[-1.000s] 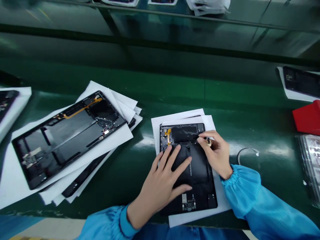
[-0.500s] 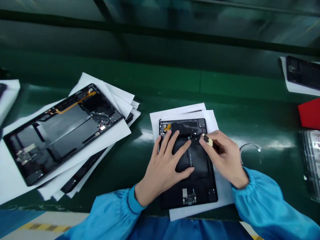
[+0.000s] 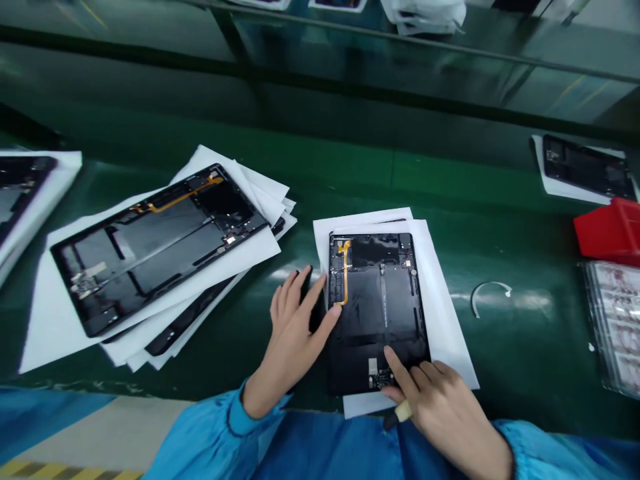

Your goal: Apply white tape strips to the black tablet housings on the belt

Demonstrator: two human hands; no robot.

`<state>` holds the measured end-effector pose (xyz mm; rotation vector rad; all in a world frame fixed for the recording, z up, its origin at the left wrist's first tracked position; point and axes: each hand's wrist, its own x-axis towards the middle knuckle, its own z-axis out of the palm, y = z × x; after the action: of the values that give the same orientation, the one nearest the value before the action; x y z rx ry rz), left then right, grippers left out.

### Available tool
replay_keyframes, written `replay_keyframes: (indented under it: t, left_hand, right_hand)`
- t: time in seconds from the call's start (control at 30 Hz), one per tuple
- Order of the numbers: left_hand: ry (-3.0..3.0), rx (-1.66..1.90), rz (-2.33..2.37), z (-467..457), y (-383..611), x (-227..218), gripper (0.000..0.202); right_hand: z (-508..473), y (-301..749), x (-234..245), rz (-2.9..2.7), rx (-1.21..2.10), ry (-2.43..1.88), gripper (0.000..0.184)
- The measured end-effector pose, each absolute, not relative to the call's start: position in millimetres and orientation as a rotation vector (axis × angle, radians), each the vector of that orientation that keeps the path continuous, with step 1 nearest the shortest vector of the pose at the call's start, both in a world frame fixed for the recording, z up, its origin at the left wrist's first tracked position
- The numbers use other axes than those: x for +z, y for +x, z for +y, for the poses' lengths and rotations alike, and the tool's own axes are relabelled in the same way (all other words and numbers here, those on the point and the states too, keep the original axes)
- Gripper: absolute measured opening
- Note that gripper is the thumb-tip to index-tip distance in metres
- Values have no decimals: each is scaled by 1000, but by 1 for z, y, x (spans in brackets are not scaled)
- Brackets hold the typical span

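Observation:
An opened black tablet (image 3: 380, 313) with an orange flex cable lies on white paper sheets (image 3: 447, 320) on the green belt, straight in front of me. My left hand (image 3: 295, 323) rests flat with fingers stretched at the tablet's left edge, the thumb touching the edge. My right hand (image 3: 440, 407) is at the tablet's near end. Its index finger presses near the small board at the bottom, while the other fingers are curled round a small dark tool with a yellowish tip (image 3: 400, 415).
A stack of opened tablets between paper sheets (image 3: 160, 240) lies to the left, another tablet (image 3: 20, 193) at far left. At right are a red bin (image 3: 610, 233), a clear tray (image 3: 615, 320), a white curved strip (image 3: 487, 290) and one more tablet (image 3: 585, 167).
My left hand slid off the tablet's middle to its left edge. My right hand drew back from the top right corner to the near end, still holding the small tool.

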<state>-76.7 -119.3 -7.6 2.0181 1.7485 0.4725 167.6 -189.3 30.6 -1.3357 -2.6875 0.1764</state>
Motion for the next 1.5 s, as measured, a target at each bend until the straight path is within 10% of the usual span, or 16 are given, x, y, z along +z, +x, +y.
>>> replay_keyframes:
  t: [0.23,1.0,1.5]
  left_hand:
    - [1797,691,1707,-125,-53,-8,44]
    - [1666,854,1728,-164,-32,-30,21]
    - [648,945,927,-141,-6,-12,81]
  right_hand:
    - [-170,224,10,-2079,152,-1984,28]
    - [-172,233,-12,-1719,608,-1842,23]
    - [-151,232,-26,-1355,727,-1935,54]
